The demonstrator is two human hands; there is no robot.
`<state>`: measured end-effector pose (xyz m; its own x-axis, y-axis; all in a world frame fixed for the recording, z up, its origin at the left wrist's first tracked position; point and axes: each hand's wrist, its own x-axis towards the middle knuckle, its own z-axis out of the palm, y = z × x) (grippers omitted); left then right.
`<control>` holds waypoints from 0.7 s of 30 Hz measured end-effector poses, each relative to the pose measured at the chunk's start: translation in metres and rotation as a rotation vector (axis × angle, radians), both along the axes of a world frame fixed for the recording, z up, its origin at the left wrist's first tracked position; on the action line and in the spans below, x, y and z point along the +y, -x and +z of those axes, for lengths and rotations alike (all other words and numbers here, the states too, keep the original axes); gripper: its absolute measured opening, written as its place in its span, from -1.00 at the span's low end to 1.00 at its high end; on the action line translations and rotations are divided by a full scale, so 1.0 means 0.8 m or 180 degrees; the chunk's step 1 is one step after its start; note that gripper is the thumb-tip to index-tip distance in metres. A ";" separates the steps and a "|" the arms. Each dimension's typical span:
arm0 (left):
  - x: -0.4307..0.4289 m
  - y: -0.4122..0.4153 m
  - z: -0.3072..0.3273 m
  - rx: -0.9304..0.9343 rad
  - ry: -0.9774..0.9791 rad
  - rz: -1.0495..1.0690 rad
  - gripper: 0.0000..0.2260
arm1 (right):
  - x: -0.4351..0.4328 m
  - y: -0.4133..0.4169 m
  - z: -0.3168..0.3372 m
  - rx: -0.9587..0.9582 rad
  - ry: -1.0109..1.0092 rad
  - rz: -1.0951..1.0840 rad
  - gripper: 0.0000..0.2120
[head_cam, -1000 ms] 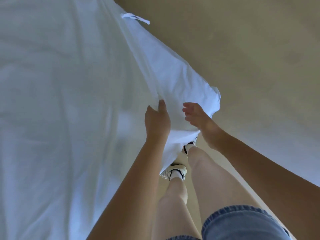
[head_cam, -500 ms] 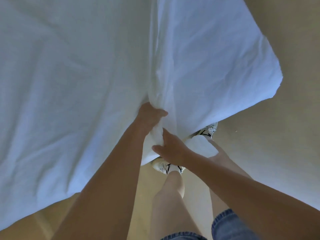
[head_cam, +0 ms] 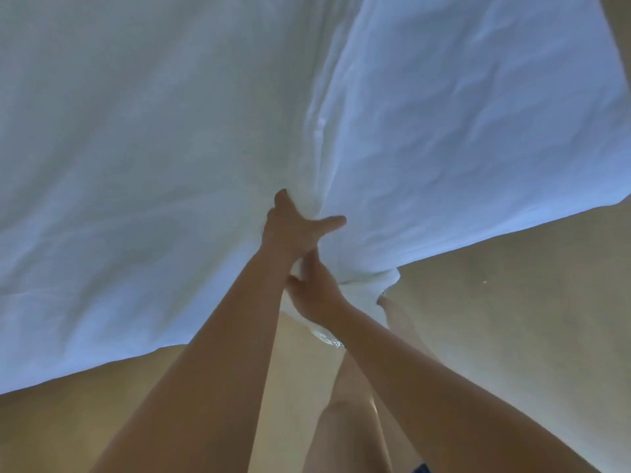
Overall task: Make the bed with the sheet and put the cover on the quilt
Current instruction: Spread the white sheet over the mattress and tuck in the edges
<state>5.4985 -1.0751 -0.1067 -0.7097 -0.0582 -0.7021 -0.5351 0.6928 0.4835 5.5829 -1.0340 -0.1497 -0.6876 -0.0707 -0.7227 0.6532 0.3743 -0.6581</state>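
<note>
Over the tan floor point(head_cam: 512, 336): the white cloth point(head_cam: 170, 165) hangs spread wide in front of the person and fills the upper view; whether it is the sheet or the quilt cover cannot be told.
Left hand point(head_cam: 293, 230): clenched into a gathered fold of the cloth, thumb stuck out to the right.
Right hand point(head_cam: 316, 293): just below the left and touching it, fingers closed round the bunched cloth.
Below the hands: a bare leg point(head_cam: 348, 421) and part of a shoe point(head_cam: 327, 336).
Handling: likely light, soft and limp; it would sag and twist wherever unsupported and could slide out of a loose grasp.
Where to hold: probably at an edge or corner, with the hands drawn apart along the hem rather than bunched mid-panel.
Bed: not in view.
</note>
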 end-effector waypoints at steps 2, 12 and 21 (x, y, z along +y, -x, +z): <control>-0.022 -0.008 -0.013 -0.0157 0.0338 -0.0334 -0.34 | -0.026 -0.006 0.002 0.0038 0.0416 0.0113 -0.47; -0.180 0.033 0.001 0.0753 0.1176 -0.0771 -0.67 | -0.054 0.071 -0.002 -0.0324 0.0449 -0.1849 -0.19; -0.316 -0.006 -0.018 -0.0318 -0.0766 0.0097 -0.19 | -0.233 0.097 0.006 -0.1775 0.2551 -0.1857 -0.31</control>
